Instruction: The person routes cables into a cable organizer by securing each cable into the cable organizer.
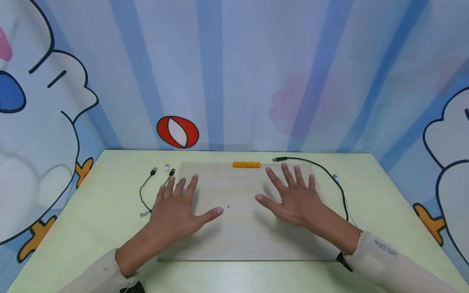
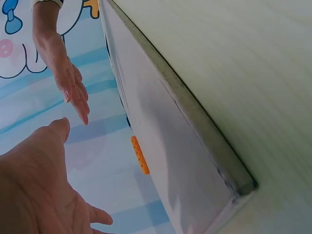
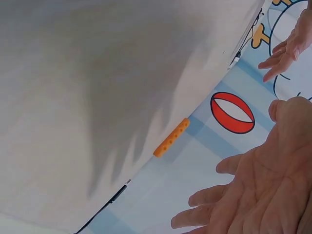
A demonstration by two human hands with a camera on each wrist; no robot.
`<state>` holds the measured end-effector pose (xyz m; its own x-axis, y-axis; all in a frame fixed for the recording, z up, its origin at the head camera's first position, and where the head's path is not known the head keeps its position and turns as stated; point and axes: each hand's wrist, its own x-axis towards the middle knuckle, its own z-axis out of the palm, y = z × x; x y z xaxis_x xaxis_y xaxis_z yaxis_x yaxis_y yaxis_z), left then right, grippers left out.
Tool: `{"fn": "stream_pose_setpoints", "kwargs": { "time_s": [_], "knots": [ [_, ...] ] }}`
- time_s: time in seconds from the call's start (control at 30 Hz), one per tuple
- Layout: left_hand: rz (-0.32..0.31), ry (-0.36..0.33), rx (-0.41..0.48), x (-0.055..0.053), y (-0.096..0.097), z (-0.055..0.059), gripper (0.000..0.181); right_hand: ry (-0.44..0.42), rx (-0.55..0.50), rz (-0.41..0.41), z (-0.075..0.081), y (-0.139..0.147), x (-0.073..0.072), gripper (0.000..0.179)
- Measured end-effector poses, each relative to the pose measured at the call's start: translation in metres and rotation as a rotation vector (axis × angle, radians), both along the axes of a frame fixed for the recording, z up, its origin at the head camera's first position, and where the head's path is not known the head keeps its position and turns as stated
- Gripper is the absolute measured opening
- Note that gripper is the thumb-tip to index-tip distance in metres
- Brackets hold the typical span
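Note:
Both hands hover over a pale flat board (image 1: 242, 242), fingers spread and palms down, each casting a shadow on it. My left hand (image 1: 175, 215) is above the board's left part, holding nothing. Above the right part hangs my right hand (image 1: 298, 202), also empty. At the board's far edge lies an orange bar (image 1: 246, 165) with a row of small holes, seen also in the right wrist view as an orange strip (image 3: 171, 138). Left of the board is a short dark cable (image 1: 141, 191) with plugs at its ends. A longer black cable (image 1: 331, 176) curves behind the right hand.
Near the left fingertips are a small white plug (image 1: 167, 167) and a black-and-red plug (image 1: 172, 172), its cable partly hidden by the hand. A thin white cable (image 1: 351, 213) runs beside the black one, partly covered by the right arm. A patterned curtain (image 1: 242, 81) encloses the table.

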<state>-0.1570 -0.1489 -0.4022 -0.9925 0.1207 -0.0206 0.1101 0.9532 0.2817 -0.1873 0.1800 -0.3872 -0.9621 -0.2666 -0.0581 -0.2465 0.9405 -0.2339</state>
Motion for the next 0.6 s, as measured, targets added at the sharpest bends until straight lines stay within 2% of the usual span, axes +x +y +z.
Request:
{"fn": "stream_pose_setpoints", "kwargs": {
  "time_s": [0.4, 0.6],
  "knots": [
    [0.055, 0.001, -0.028, 0.014, -0.022, 0.000, 0.124, -0.010, 0.032, 0.047, 0.005, -0.017, -0.007, 0.093],
    [0.078, 0.029, -0.046, 0.019, -0.035, 0.000, 0.113, -0.035, 0.036, 0.067, 0.008, -0.028, -0.010, 0.092]
  ]
}}
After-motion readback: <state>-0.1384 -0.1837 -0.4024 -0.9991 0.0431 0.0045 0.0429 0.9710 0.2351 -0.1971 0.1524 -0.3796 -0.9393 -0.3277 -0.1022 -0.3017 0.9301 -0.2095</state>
